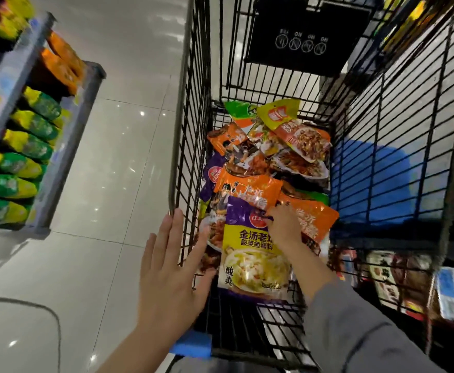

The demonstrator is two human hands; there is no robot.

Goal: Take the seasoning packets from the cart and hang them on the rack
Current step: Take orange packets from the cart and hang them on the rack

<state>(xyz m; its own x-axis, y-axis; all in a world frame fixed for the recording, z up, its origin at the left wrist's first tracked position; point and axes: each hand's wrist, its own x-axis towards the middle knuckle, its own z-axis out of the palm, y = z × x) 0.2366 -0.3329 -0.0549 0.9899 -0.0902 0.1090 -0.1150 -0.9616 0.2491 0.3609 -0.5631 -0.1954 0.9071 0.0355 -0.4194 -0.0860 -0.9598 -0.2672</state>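
Observation:
A black wire cart [190,109] fills the middle of the view. Its floor holds several seasoning packets, mostly orange ones [250,189] with food pictures. Nearest me is a purple and yellow packet [250,254], lifted above the pile. My right hand [285,227] reaches down inside the cart and pinches this packet at its upper right edge. My left hand [172,273] has straight fingers, flat against the cart's left rim and outer wire wall. The rack [45,125] at the left carries rows of green and yellow packets [32,146] and some orange ones [61,65].
A black sign panel [306,36] hangs at the cart's far end. Shelves with boxed goods [387,281] stand close on the right, behind the cart's wire wall. A shiny tiled floor [118,162] lies between the rack and the cart. A blue pad [193,345] sits on the cart's near corner.

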